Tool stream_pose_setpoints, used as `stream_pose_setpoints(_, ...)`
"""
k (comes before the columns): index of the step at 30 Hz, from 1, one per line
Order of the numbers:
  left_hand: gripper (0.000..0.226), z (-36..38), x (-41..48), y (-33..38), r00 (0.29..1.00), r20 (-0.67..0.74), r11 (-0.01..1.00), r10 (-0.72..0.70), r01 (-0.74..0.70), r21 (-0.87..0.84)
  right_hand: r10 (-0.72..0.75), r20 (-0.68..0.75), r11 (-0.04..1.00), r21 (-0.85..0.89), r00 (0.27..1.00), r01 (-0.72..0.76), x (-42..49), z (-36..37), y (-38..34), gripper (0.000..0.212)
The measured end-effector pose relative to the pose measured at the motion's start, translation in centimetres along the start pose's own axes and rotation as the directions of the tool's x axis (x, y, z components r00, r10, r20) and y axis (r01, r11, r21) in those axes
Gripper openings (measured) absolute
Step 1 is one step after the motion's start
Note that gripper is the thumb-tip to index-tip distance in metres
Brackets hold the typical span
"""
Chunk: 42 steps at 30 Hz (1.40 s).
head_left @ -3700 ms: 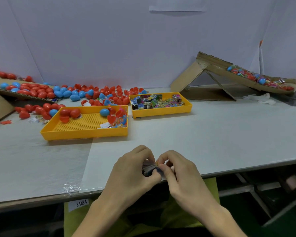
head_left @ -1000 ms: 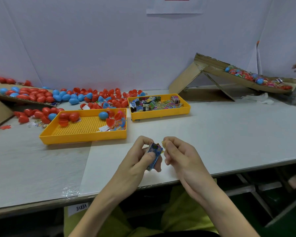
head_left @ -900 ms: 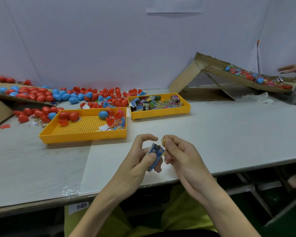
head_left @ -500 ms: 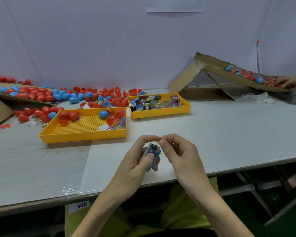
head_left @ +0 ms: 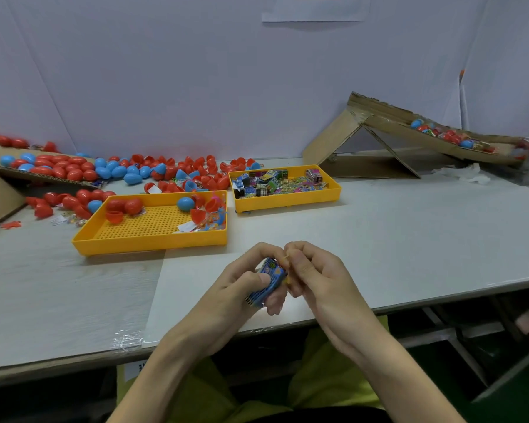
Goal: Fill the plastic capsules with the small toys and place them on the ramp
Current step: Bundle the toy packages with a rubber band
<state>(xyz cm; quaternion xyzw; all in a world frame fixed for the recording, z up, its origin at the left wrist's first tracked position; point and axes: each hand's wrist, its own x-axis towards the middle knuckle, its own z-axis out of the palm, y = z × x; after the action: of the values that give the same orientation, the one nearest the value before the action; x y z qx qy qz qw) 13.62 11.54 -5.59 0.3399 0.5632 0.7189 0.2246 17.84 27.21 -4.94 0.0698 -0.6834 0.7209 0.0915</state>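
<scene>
Left hand (head_left: 242,290) is curled round a small blue toy packet (head_left: 268,280), thumb across its face, held just above the near edge of the desk (head_left: 409,239). Right hand (head_left: 318,277) has its fingers curled in tight, w/ the tips pinching the packet's top corner, where a bit of yellow shows; can't tell what that bit is. Both hands touch, knuckles up.

Beyond the hands, nearer on the left, sits a yellow tray (head_left: 150,241) w/ a perforated floor, holding a few red and blue capsules (head_left: 185,203), loose halves and some wrappers on its right side. Just beside it, farther back and to the right, a 2nd tray (head_left: 287,203) is full of toy packets.

Behind both trays a big spread of red and blue capsules (head_left: 119,170) runs along the wall and onto a cardboard sheet (head_left: 0,193) at far left. Far right: the cardboard ramp (head_left: 379,117), sloping down to the right, w/ filled capsules (head_left: 449,137) on its lower part. Crumpled white paper (head_left: 461,174) lies on the desk in front of the ramp.
</scene>
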Motion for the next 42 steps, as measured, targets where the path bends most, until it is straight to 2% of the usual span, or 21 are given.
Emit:
stream_pose_setpoints(2, 0.022, 0.0, 0.1, 0.1, 1.000, 0.031, 0.999, -0.002, 0.003, -0.054, 0.045, 0.091, 0.970, 0.236, 0.995, -0.065, 0.0, -0.3, 0.0, 0.030)
stream_pose_setpoints(4, 0.027, 0.0, 0.2, 0.0, 1.000, 0.022, 0.998, -0.013, 0.014, -0.059, 0.052, 0.142, 0.923, 0.370, 0.989, -0.102, 0.0, -0.6, 0.2, 0.025)
stream_pose_setpoints(8, 0.031, 0.1, 0.3, -0.2, 1.000, 0.008, 0.999, -0.022, 0.022, -0.042, 0.023, 0.153, 0.847, 0.521, 0.988, -0.101, -0.3, -0.9, 0.6, 0.018)
stream_pose_setpoints(12, 0.031, -0.1, 0.2, -0.1, 0.999, 0.001, 0.999, -0.044, 0.044, -0.029, 0.052, 0.251, 0.814, 0.550, 0.966, -0.187, -0.3, -1.5, 0.2, 0.010)
stream_pose_setpoints(14, 0.030, -0.2, 0.1, -0.1, 0.998, 0.007, 0.998, -0.062, 0.062, -0.016, 0.108, 0.282, 0.863, 0.449, 0.953, -0.231, 0.0, -2.3, -0.6, 0.008)
stream_pose_setpoints(17, 0.028, -0.2, 0.1, 0.0, 0.996, 0.032, 0.996, -0.082, 0.081, 0.026, 0.210, 0.315, 0.961, 0.111, 0.926, -0.255, 0.4, -3.8, -2.1, 0.012)
stream_pose_setpoints(19, 0.022, 0.0, 0.1, 0.1, 0.994, 0.066, 0.995, -0.087, 0.083, 0.056, 0.266, 0.387, 0.964, -0.108, 0.883, -0.243, 0.8, -4.7, -3.1, 0.026)
stream_pose_setpoints(22, 0.025, 0.1, 0.1, 0.3, 0.990, 0.092, 0.989, -0.105, 0.094, 0.117, 0.323, 0.553, 0.925, -0.356, 0.768, -0.133, 1.6, -5.8, -4.6, 0.026)
stream_pose_setpoints(25, 0.030, 0.2, 0.2, 0.4, 0.989, 0.077, 0.973, -0.126, 0.109, 0.203, 0.334, 0.701, 0.920, -0.387, 0.631, -0.057, 2.4, -6.0, -5.3, 0.022)
stream_pose_setpoints(28, 0.019, 0.4, 0.0, 0.5, 0.992, 0.065, 0.968, -0.112, 0.094, 0.231, 0.296, 0.767, 0.949, -0.303, 0.569, -0.086, 2.6, -5.2, -4.4, 0.022)
stream_pose_setpoints(31, 0.021, 0.3, -0.1, 0.5, 0.994, 0.045, 0.963, -0.099, 0.084, 0.256, 0.237, 0.760, 0.969, -0.141, 0.605, -0.202, 2.0, -4.4, -2.9, 0.025)
stream_pose_setpoints(34, 0.030, 0.1, -0.1, 0.4, 0.997, -0.037, 0.975, -0.068, 0.074, 0.209, 0.177, 0.653, 0.980, -0.043, 0.736, -0.196, 1.2, -4.2, -2.3, 0.025)
stream_pose_setpoints(36, 0.036, 0.1, -0.2, 0.2, 0.994, -0.107, 0.976, -0.036, 0.058, 0.211, 0.161, 0.500, 0.987, -0.078, 0.851, -0.141, 0.6, -4.4, -2.3, 0.026)
stream_pose_setpoints(38, 0.042, 0.4, -0.2, -0.1, 0.981, -0.195, 0.956, 0.025, 0.033, 0.290, 0.120, 0.312, 0.987, -0.141, 0.942, -0.079, 0.0, -4.6, -2.7, 0.023)
stream_pose_setpoints(40, 0.045, 0.7, -0.3, -0.5, 0.957, -0.272, 0.932, 0.103, 0.003, 0.363, 0.052, 0.139, 0.980, -0.200, 0.989, -0.024, -0.5, -4.3, -3.0, 0.025)
stream_pose_setpoints(42, 0.044, 1.2, -0.4, -0.7, 0.945, -0.287, 0.906, 0.159, -0.024, 0.423, 0.024, 0.025, 0.967, -0.253, 0.999, -0.017, -1.1, -3.8, -2.9, 0.031)
